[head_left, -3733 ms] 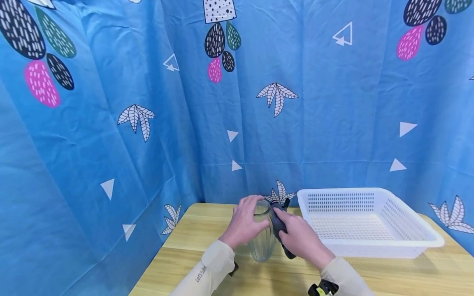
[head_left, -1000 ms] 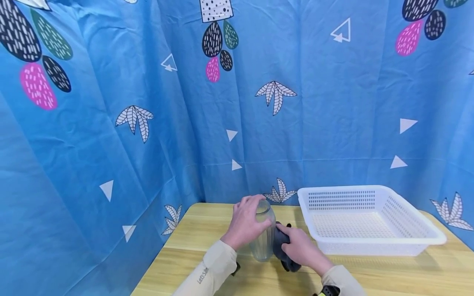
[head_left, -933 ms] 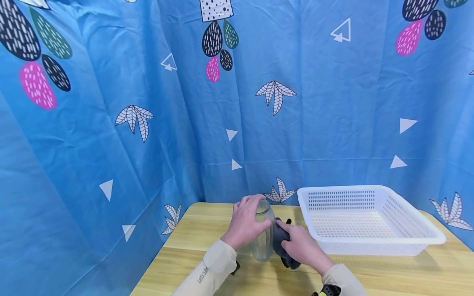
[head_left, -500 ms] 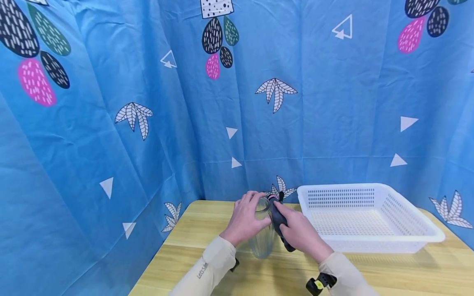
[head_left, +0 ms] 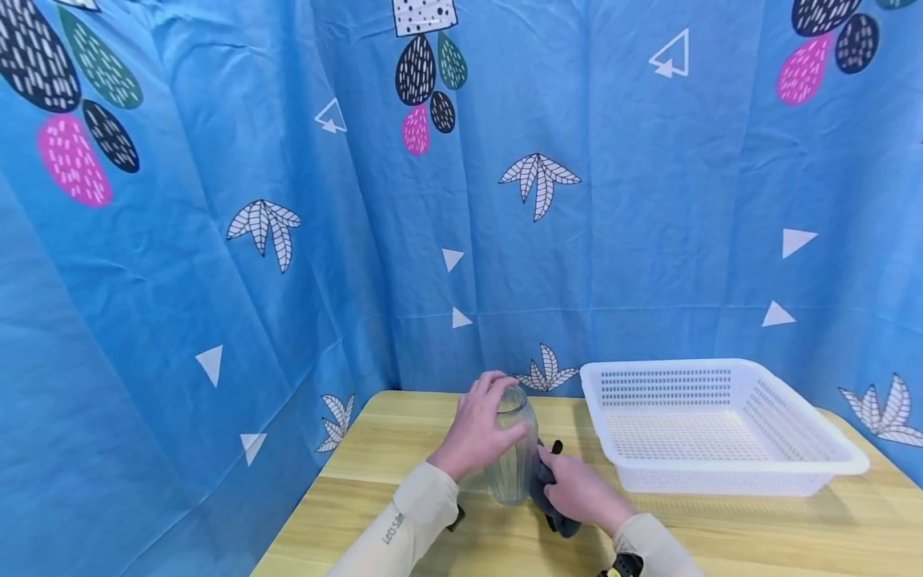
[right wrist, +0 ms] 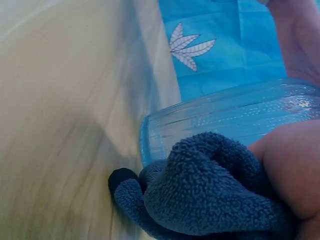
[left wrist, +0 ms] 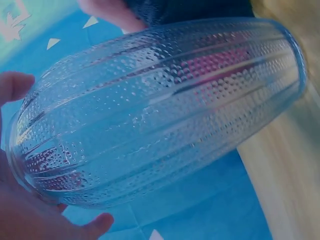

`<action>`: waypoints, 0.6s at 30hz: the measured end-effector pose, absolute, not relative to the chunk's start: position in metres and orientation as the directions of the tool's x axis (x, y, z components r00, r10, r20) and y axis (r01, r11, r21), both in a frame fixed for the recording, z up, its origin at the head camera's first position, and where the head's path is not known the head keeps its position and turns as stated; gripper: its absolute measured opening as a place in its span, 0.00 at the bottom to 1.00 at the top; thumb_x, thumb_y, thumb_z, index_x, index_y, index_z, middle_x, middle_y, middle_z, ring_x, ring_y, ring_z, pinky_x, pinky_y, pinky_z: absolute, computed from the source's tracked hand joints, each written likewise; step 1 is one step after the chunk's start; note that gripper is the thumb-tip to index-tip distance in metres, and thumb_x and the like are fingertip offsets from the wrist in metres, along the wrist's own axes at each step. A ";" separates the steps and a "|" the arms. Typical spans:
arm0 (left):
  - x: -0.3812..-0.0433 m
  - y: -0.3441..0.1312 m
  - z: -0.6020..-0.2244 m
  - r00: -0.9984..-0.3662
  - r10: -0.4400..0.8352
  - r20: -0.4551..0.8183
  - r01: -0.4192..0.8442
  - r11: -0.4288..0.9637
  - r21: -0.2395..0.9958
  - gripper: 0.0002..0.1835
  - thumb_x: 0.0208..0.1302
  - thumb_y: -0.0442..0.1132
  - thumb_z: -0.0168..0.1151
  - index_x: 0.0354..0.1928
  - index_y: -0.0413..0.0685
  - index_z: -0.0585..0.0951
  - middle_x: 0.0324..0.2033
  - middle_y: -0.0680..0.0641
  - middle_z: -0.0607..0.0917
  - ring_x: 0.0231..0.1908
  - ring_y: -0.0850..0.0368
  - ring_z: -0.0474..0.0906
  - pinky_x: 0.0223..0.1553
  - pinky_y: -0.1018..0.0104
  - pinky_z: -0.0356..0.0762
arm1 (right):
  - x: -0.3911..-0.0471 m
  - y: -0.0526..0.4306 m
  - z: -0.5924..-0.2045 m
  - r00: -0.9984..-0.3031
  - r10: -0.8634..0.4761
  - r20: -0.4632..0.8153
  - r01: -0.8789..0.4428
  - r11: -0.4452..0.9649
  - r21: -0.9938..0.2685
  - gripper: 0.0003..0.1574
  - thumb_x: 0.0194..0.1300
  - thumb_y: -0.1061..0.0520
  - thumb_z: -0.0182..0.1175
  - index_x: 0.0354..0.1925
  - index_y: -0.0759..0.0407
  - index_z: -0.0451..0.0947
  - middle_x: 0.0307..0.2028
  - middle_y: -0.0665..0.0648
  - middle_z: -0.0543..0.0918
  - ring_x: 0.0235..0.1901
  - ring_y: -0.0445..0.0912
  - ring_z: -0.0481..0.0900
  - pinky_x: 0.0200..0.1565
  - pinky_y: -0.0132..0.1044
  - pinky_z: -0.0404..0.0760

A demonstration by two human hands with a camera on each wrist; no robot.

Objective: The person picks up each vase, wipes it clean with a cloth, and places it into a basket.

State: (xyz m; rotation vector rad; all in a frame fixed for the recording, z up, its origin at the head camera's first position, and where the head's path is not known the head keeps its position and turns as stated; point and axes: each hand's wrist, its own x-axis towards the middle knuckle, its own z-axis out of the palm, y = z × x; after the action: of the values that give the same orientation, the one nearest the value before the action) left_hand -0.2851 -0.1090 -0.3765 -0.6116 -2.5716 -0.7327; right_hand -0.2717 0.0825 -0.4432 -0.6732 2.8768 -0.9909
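Note:
A clear glass vase [head_left: 510,461] with ribbed, dimpled sides stands upright on the wooden table. My left hand [head_left: 479,437] grips it around the neck, thumb on the near side and fingers over the far side of the rim. In the left wrist view the vase [left wrist: 160,115] fills most of the picture. My right hand [head_left: 582,490] holds a bunched dark grey fuzzy cloth [right wrist: 200,185] against the vase's right side, low down near the base. Part of the cloth is hidden under the right hand, and a black edge of it sticks out.
To the right stands a white perforated plastic basket [head_left: 728,465], with nothing seen inside it. The wooden table [head_left: 404,425] ends at a blue patterned curtain [head_left: 461,200] behind and to the left.
The right hand and cloth have gone up the vase's side to near the rim, then back down toward the base. The left hand and vase have stayed put.

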 end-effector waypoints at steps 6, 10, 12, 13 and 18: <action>-0.282 -0.106 -0.381 -0.861 0.237 0.450 0.448 0.771 0.453 0.37 0.64 0.62 0.63 0.72 0.62 0.64 0.64 0.50 0.61 0.60 0.53 0.69 0.59 0.53 0.76 | -0.270 0.082 -0.440 -0.922 -0.362 0.135 -0.366 0.705 -0.608 0.40 0.58 0.66 0.62 0.70 0.68 0.68 0.55 0.72 0.82 0.42 0.50 0.82 0.42 0.47 0.79; -0.283 -0.106 -0.379 -0.833 0.254 0.492 0.459 0.814 0.356 0.38 0.63 0.62 0.64 0.71 0.60 0.65 0.55 0.52 0.67 0.56 0.56 0.66 0.57 0.57 0.71 | -0.266 0.083 -0.428 -0.927 -0.331 0.175 -0.365 0.692 -0.623 0.39 0.59 0.66 0.62 0.69 0.64 0.70 0.51 0.70 0.85 0.34 0.47 0.81 0.35 0.43 0.77; -0.283 -0.108 -0.375 -0.822 0.265 0.504 0.464 0.825 0.323 0.38 0.62 0.61 0.65 0.71 0.60 0.66 0.55 0.53 0.70 0.58 0.56 0.67 0.58 0.56 0.69 | -0.264 0.084 -0.418 -0.930 -0.312 0.194 -0.363 0.693 -0.623 0.39 0.60 0.66 0.62 0.70 0.62 0.69 0.49 0.70 0.85 0.30 0.46 0.79 0.31 0.40 0.75; -0.282 -0.108 -0.374 -0.820 0.270 0.505 0.467 0.825 0.318 0.38 0.61 0.60 0.66 0.71 0.60 0.66 0.55 0.53 0.71 0.59 0.55 0.67 0.58 0.54 0.68 | -0.263 0.085 -0.412 -0.930 -0.304 0.207 -0.365 0.692 -0.623 0.39 0.60 0.66 0.62 0.71 0.61 0.69 0.48 0.70 0.86 0.30 0.46 0.78 0.31 0.40 0.75; -0.281 -0.111 -0.370 -0.821 0.288 0.493 0.485 0.807 0.336 0.38 0.57 0.52 0.68 0.70 0.60 0.68 0.60 0.54 0.74 0.66 0.54 0.65 0.62 0.48 0.67 | -0.261 0.086 -0.385 -0.900 -0.288 0.328 -0.431 0.705 -0.563 0.41 0.60 0.66 0.60 0.72 0.59 0.68 0.46 0.68 0.86 0.28 0.45 0.76 0.32 0.39 0.74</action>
State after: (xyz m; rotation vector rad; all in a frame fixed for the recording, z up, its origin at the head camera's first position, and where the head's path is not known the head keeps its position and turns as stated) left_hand -0.2810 -0.1107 -0.3699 -0.5790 -2.5691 -0.6371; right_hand -0.2615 0.0858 -0.3853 -0.6625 3.0979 -1.1161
